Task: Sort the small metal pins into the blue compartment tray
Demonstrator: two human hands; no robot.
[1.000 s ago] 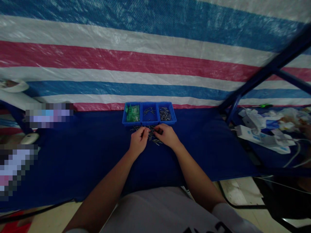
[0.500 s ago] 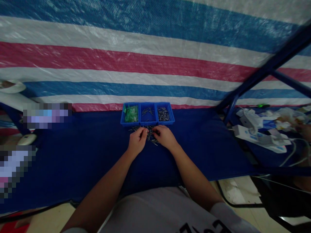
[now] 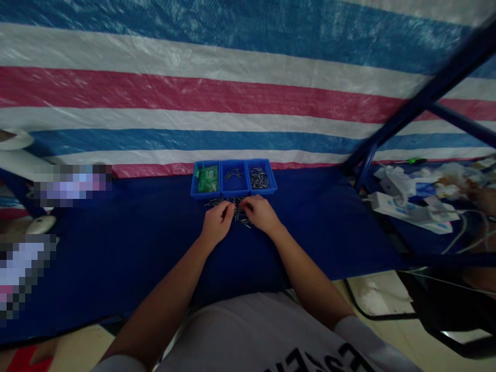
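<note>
1. Landmark = middle bin (image 3: 234, 195): blue, open-topped, sitting on the dark blue table (image 3: 155, 232); a few slim metal pins (image 3: 233, 174) lie loose in it, mostly toward its back
2. Pin pile (image 3: 237, 214): thin metal pins scattered on the table right in front of the middle bin, pointing every which way, partly covered by both hands
3. Left hand (image 3: 217, 221): in front of the middle bin and a bit left of it, at the left side of the pin pile; thumb and index finger look drawn together, can't tell if a pin is clamped between them
4. Right hand (image 3: 262, 213): in front of the middle bin, off to its right, over the pile's right side; fingers curled inward, tips in shadow, can't tell if they're apart or pinching a pin
5. Left bin (image 3: 205, 196): just beside the middle bin on its left, holds green packets (image 3: 208, 179)
6. Right bin (image 3: 262, 191): just beside the middle bin on its right, holds a dense heap of pins (image 3: 259, 178)
7. Striped sheet (image 3: 232, 93): behind the middle bin, red/white/blue
8. Green-handled tool (image 3: 416, 160): well apart from the middle bin, far right, near white clutter
</note>
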